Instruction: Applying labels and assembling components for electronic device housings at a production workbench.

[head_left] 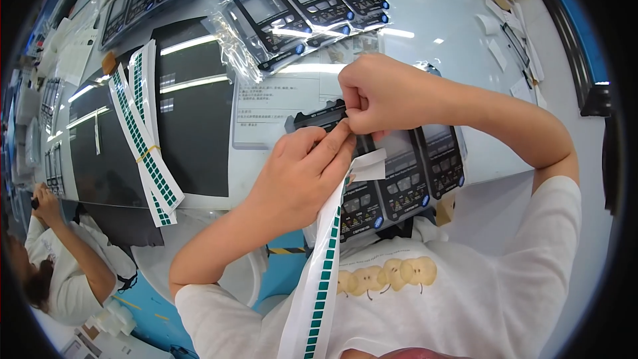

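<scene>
the left hand [302,173] lies curled over a long white backing strip [319,286] that carries one column of small green square labels and hangs down past the white shirt toward the lower edge. its fingers press against the top of a row of black device panels [399,179] at the near edge of the table [438,33]; three panels show in that row, each with a grey window and grey buttons. the right hand [375,93] is closed in a pinch just above the left fingertips, at the upper edge of the leftmost panel; whatever it pinches is too small to tell. a small white tab [370,164] curls up beside the left fingers.

farther back lies a clear plastic bag [299,10] holding three more black panels side by side. to the left, a bundle of green-label strips [143,133], held by a rubber band, rests on black sheets [193,113]. a printed white paper [279,103] lies under the hands. another person's arm [73,252] shows at lower left.
</scene>
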Motion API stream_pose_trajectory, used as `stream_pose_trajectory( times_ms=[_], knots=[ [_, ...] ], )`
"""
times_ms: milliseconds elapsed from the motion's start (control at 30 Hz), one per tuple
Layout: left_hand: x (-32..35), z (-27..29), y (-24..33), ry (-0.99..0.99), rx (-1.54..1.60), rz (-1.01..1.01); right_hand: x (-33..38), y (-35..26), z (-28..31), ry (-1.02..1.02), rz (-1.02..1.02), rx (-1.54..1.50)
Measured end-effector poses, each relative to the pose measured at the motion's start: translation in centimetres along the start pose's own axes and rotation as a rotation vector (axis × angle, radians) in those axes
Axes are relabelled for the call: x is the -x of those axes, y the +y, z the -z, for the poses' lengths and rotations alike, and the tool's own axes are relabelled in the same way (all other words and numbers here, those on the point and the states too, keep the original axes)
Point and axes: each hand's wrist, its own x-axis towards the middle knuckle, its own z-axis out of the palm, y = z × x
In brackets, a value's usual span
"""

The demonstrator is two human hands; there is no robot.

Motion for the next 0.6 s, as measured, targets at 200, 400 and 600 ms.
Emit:
stream_pose_trajectory(
  times_ms=[200, 400, 600],
  knots=[
    [0.0, -0.2, -0.3, -0.036, -0.012, -0.007, 0.6, 2.1, -0.2, -0.021, 0.103, -0.221],
    [0.7, 2.1, -1.2, 0.013, 0.456, 0.271, 4.0, 4.6, -0.9, 0.715, 0.406, 0.032],
    [1.9, 4.9, -0.2, -0.12, 1.057, 0.085, 9.8, 10.0, -5.0, 0.467, 0.857, 0.492]
  ],
)
